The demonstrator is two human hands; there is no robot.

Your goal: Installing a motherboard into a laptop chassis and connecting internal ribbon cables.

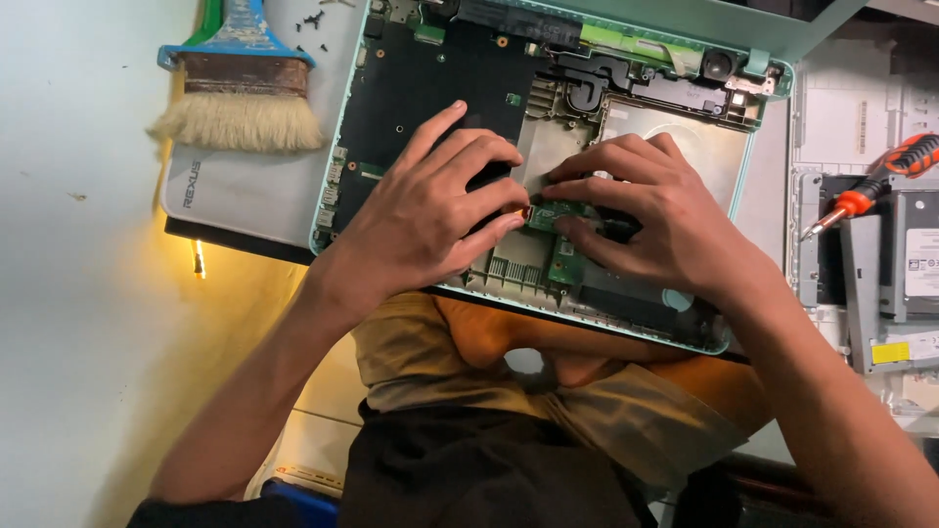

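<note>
An opened laptop base (763,147) with a mint-green rim lies in front of me, its black mainboard (430,88) and metal shields exposed. My left hand (430,215) rests on the board with fingers curled, fingertips pressing at a small connector near the middle. My right hand (655,215) meets it from the right, fingertips pinching at a small green circuit board (553,217) beside the left fingertips. What exactly sits between the fingertips is hidden by the fingers.
A wide paintbrush (240,93) with a blue handle lies on a white slab (254,191) at the upper left, with small dark screws near it. An orange-handled screwdriver (875,186) lies on grey drive parts (910,264) at the right. My knees show below the laptop.
</note>
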